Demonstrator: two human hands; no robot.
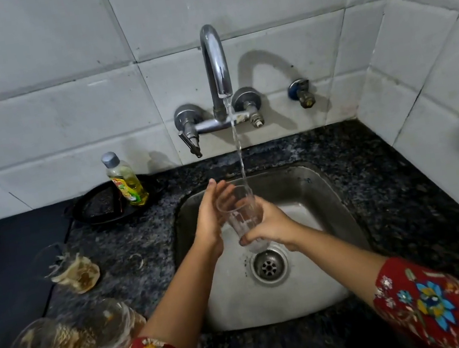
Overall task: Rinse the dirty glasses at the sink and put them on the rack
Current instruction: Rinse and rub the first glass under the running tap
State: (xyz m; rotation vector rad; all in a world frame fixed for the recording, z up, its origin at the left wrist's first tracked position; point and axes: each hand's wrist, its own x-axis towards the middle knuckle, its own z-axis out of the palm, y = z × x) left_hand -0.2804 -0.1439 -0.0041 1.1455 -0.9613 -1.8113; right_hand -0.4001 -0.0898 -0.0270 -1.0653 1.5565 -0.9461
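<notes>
Rinse step in hand: right hand (272, 227) wraps the glass (241, 220) low down, fingers & thumb curled round it near the base, mouth tilted up toward the tap (215, 61). Left hand (211, 218) lies flat vs. the glass's upper side, fingers straight, not curled. Water stream (237, 148) lands at the rim just above the grip; the drain (268, 267) of the sink (329, 188) sits right below it. Glass looks clear & wet, no brown film I can see. Next, prob.: tip water out, carry to rack. No rack in view, so it needs finding first. Dirty glasses (53, 343) w/ brown residue lie well left of the grip on the counter (372, 169).
</notes>
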